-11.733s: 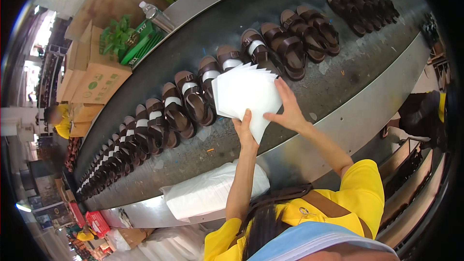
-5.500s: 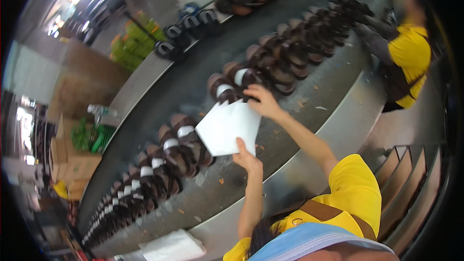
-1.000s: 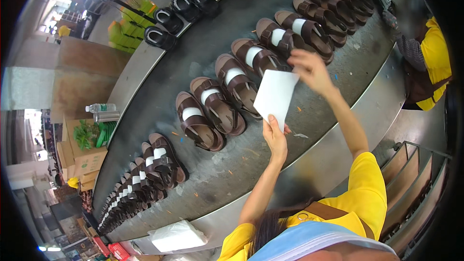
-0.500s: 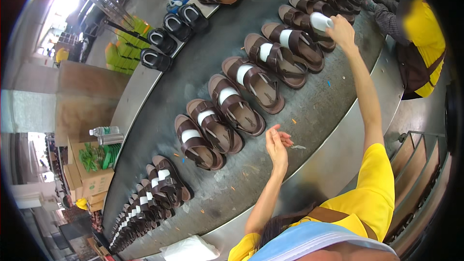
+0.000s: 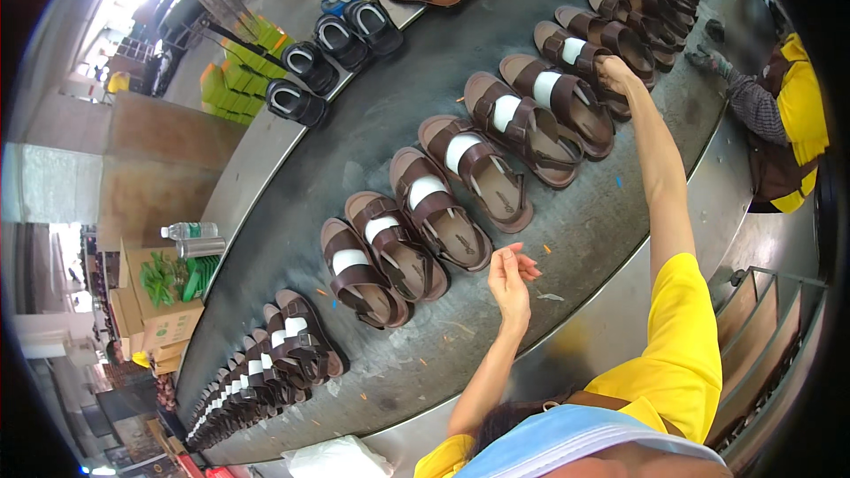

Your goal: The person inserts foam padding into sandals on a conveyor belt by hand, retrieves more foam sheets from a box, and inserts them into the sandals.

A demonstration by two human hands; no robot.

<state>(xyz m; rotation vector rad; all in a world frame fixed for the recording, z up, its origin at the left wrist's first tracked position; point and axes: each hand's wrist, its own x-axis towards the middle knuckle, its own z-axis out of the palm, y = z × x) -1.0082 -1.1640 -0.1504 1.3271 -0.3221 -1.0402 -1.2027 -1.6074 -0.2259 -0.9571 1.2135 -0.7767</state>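
My right hand (image 5: 613, 73) reaches far out to about one o'clock, fingers curled down into the strap opening of a brown sandal (image 5: 591, 55); the fingertips are hidden inside it, so I cannot tell whether they grip anything. My left hand (image 5: 512, 276) hovers close in over the near edge of the conveyor belt (image 5: 611, 221), fingers loosely bent, thumb toward fingertips, holding nothing visible. Just beyond it, at eleven o'clock, lies another brown sandal with white paper under its strap (image 5: 440, 211), near but not touching. The row of brown sandals (image 5: 460, 177) runs diagonally across the dark belt from eight o'clock to one o'clock, most with white stuffing showing under the straps. Black sandals (image 5: 326, 57) sit along the belt's far edge at eleven o'clock. At two o'clock, another person's gloved hand (image 5: 708, 58) rests on the belt beside a yellow sleeve. A white plastic bag (image 5: 336, 458) lies on the near rim at seven o'clock. Cardboard boxes (image 5: 155, 310) with green contents and a water bottle (image 5: 190, 231) stand beyond the belt at nine o'clock.
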